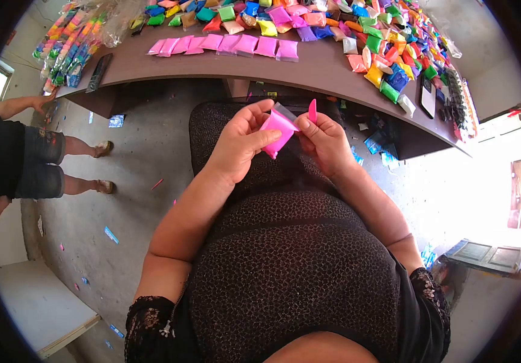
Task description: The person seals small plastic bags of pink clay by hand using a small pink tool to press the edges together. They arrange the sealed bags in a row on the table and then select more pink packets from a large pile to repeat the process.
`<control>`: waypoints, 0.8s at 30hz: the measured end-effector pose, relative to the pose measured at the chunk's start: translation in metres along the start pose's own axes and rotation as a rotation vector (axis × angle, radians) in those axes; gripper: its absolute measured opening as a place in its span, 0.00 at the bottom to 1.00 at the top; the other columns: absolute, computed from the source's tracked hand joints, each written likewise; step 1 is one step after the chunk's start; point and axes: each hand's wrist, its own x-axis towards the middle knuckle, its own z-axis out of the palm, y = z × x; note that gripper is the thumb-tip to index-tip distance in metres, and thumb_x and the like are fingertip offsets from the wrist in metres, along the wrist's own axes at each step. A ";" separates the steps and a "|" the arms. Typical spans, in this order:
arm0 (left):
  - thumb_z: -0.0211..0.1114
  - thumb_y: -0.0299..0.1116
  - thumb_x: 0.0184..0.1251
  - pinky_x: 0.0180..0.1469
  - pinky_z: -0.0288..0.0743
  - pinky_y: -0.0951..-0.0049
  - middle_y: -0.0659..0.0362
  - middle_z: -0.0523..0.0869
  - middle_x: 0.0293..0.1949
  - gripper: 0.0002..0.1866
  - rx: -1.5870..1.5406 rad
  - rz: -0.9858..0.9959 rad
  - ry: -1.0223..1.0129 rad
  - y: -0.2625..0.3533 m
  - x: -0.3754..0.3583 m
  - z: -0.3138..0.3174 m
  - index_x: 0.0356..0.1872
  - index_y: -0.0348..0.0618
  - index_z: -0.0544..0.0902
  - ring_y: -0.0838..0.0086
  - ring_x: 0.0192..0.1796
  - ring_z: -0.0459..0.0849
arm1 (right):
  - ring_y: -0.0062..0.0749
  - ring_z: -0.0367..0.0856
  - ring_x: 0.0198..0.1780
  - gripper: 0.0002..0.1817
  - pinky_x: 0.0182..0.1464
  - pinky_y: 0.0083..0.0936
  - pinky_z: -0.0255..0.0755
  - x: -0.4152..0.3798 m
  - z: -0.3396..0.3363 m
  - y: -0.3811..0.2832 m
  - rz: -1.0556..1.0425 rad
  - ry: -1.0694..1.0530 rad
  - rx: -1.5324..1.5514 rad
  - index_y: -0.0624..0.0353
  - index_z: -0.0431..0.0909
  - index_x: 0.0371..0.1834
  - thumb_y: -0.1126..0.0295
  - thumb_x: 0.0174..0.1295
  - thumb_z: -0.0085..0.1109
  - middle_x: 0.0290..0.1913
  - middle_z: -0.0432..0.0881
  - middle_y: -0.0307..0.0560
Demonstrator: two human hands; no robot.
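In front of my chest, my left hand [242,138] is closed on a small clear packet of bright pink material [277,134], thumb lying across its face. My right hand [327,142] pinches near the packet's right edge. A slim pink plastic blade-like tool [313,111] sticks up from between that hand's thumb and fingers. The packet's clear end strip [286,111] points up and away from me. On the table ahead lies a row of similar pink packets [245,45]; neither hand touches them.
A brown curved table [169,68] carries a heap of coloured packets [375,36], bundled colourful packs [70,45], a dark remote-like object [99,72] and a phone [428,97]. Another person [18,145] stands at left. Blue wrappers [111,235] litter the floor.
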 end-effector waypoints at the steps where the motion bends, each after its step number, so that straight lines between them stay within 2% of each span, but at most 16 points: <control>1: 0.68 0.26 0.64 0.47 0.78 0.76 0.59 0.82 0.47 0.22 0.019 -0.025 -0.028 0.003 -0.001 0.001 0.60 0.39 0.76 0.79 0.46 0.81 | 0.14 0.63 0.25 0.09 0.26 0.12 0.56 0.000 -0.001 -0.001 -0.022 -0.004 -0.116 0.59 0.79 0.42 0.64 0.71 0.58 0.29 0.74 0.32; 2: 0.68 0.26 0.64 0.47 0.78 0.76 0.59 0.82 0.47 0.22 0.018 -0.025 -0.028 0.003 -0.001 0.001 0.60 0.39 0.76 0.79 0.46 0.81 | 0.14 0.63 0.25 0.09 0.26 0.12 0.56 -0.001 -0.002 -0.001 -0.021 -0.004 -0.117 0.59 0.79 0.42 0.64 0.71 0.58 0.29 0.74 0.32; 4: 0.67 0.32 0.67 0.48 0.78 0.76 0.60 0.84 0.42 0.16 0.003 -0.100 0.003 0.003 -0.001 0.001 0.54 0.38 0.80 0.80 0.44 0.82 | 0.13 0.63 0.25 0.10 0.27 0.12 0.57 0.000 -0.003 -0.002 -0.066 -0.025 -0.428 0.59 0.78 0.42 0.64 0.72 0.57 0.30 0.74 0.32; 5: 0.67 0.32 0.67 0.48 0.78 0.76 0.60 0.84 0.42 0.16 0.003 -0.098 0.006 0.001 -0.001 -0.001 0.54 0.38 0.80 0.80 0.44 0.82 | 0.13 0.63 0.25 0.10 0.27 0.12 0.57 0.000 -0.001 -0.001 -0.065 -0.028 -0.428 0.59 0.78 0.42 0.64 0.72 0.57 0.30 0.74 0.32; 7: 0.67 0.37 0.68 0.42 0.81 0.76 0.60 0.85 0.38 0.14 0.132 0.072 0.047 -0.004 0.001 -0.003 0.48 0.39 0.83 0.80 0.40 0.83 | 0.13 0.62 0.25 0.10 0.27 0.12 0.57 -0.001 0.000 0.000 0.001 -0.017 -0.297 0.60 0.79 0.43 0.64 0.72 0.56 0.30 0.75 0.33; 8: 0.67 0.37 0.68 0.42 0.81 0.76 0.60 0.85 0.38 0.14 0.132 0.072 0.046 -0.004 0.002 -0.004 0.48 0.39 0.83 0.80 0.40 0.83 | 0.13 0.62 0.25 0.10 0.27 0.12 0.57 0.000 -0.001 0.000 0.000 -0.016 -0.298 0.60 0.79 0.43 0.64 0.72 0.56 0.30 0.75 0.33; 10: 0.64 0.35 0.70 0.38 0.86 0.69 0.58 0.86 0.40 0.12 0.002 -0.011 0.067 0.001 0.001 -0.004 0.47 0.39 0.82 0.74 0.40 0.86 | 0.14 0.63 0.25 0.11 0.27 0.12 0.57 0.002 -0.002 0.000 0.124 0.001 0.004 0.60 0.79 0.44 0.63 0.72 0.56 0.31 0.76 0.34; 13: 0.65 0.35 0.69 0.34 0.86 0.68 0.58 0.86 0.40 0.11 0.004 0.005 0.117 -0.001 0.002 -0.005 0.45 0.40 0.82 0.74 0.38 0.86 | 0.14 0.62 0.24 0.11 0.26 0.12 0.57 0.004 -0.005 0.007 0.153 0.022 -0.007 0.60 0.79 0.45 0.63 0.72 0.56 0.32 0.77 0.35; 17: 0.65 0.35 0.69 0.39 0.83 0.73 0.59 0.86 0.40 0.10 0.049 0.020 0.118 -0.003 0.001 -0.004 0.45 0.40 0.83 0.77 0.39 0.85 | 0.13 0.62 0.24 0.10 0.26 0.12 0.57 -0.001 0.003 0.004 0.099 0.006 -0.029 0.60 0.79 0.46 0.64 0.71 0.58 0.32 0.76 0.33; 19: 0.67 0.35 0.68 0.39 0.76 0.82 0.61 0.85 0.39 0.11 0.135 0.120 0.077 -0.010 0.000 0.001 0.46 0.39 0.83 0.83 0.39 0.82 | 0.12 0.67 0.27 0.15 0.29 0.12 0.60 -0.004 0.008 0.001 -0.036 -0.001 -0.182 0.61 0.81 0.47 0.61 0.66 0.65 0.31 0.78 0.30; 22: 0.67 0.33 0.69 0.44 0.74 0.82 0.63 0.85 0.39 0.11 0.165 0.130 0.055 -0.009 -0.003 0.006 0.46 0.38 0.83 0.85 0.40 0.80 | 0.10 0.68 0.28 0.14 0.30 0.11 0.60 -0.006 0.009 -0.003 -0.021 0.034 -0.279 0.61 0.82 0.45 0.62 0.65 0.67 0.30 0.77 0.28; 24: 0.66 0.34 0.70 0.43 0.74 0.82 0.63 0.85 0.39 0.11 0.166 0.146 0.063 -0.010 -0.002 0.008 0.46 0.38 0.83 0.85 0.40 0.80 | 0.10 0.68 0.28 0.14 0.29 0.12 0.60 -0.006 0.009 -0.001 -0.025 0.048 -0.272 0.61 0.82 0.45 0.62 0.65 0.66 0.29 0.77 0.28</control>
